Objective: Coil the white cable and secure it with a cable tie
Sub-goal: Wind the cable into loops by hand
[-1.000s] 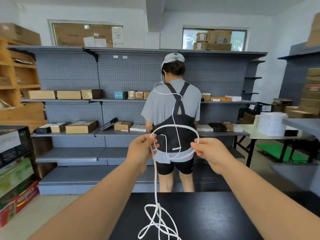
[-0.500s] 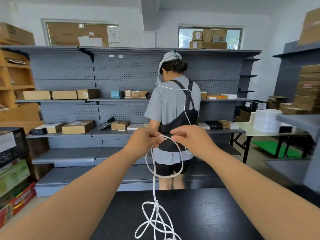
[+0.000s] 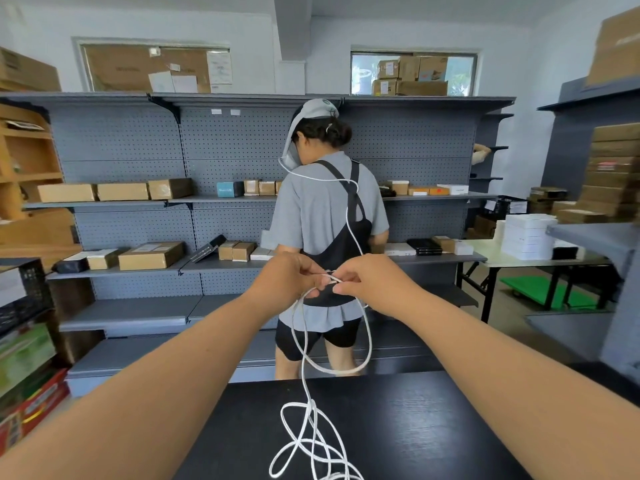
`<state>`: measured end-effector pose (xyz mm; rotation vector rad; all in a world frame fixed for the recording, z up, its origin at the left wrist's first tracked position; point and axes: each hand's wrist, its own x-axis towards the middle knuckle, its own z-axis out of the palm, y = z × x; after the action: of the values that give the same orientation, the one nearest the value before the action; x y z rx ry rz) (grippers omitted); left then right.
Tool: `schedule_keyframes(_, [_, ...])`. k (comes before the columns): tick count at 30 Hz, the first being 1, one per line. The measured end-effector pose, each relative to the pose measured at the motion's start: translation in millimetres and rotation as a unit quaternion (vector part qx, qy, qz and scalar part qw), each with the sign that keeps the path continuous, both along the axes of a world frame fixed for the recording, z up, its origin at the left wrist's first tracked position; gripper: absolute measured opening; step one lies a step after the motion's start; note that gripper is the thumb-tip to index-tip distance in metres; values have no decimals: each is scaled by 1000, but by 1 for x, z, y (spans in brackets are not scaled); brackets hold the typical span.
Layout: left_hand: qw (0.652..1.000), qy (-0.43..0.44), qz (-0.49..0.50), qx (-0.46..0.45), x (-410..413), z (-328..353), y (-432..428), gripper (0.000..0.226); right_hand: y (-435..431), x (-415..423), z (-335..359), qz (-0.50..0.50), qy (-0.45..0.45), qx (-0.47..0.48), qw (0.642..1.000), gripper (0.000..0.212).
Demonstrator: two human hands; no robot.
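Note:
The white cable [image 3: 369, 344] hangs in a loop from both my hands, held up above the black table [image 3: 415, 427]. My left hand [image 3: 292, 280] grips the top of the loop, fingers curled round it. My right hand [image 3: 369, 282] pinches the cable right beside the left, fingertips almost touching. From the left hand a strand drops to a loose tangle of cable [image 3: 311, 441] lying on the table's near part. No cable tie shows.
A person [image 3: 329, 220] in a grey shirt and black apron stands with their back to me, just beyond the table, facing grey pegboard shelves [image 3: 138, 202] with cardboard boxes. A folding table [image 3: 512, 258] with white boxes stands right. Crates sit at left.
My hands have closed together from about a loop's width apart; the loop now hangs down from them, longer than before. The view has shifted slightly.

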<state>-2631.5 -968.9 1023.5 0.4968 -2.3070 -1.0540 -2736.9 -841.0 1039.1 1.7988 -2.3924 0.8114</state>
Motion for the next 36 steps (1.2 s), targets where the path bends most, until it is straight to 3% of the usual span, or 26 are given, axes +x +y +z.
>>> schedule_keyframes(5, [1000, 4, 4, 5, -2, 0, 3, 17, 0, 0, 1, -19, 31, 2, 999, 22])
schedule_keyframes(12, [994, -11, -74, 74, 6, -14, -1, 16, 5, -6, 6, -33, 48, -18, 998, 21])
schedule_keyframes(20, [988, -61, -88, 109, 12, -38, 3, 11, 12, -27, 15, -72, 10, -119, 990, 19])
schedule_keyframes(30, [981, 98, -10, 166, -9, -53, 13, 9, 13, -31, 9, -130, -39, -259, 956, 18])
schedule_keyframes(36, [986, 134, 61, 80, -9, -37, 5, 11, 9, -32, -5, -152, -131, -316, 927, 19])
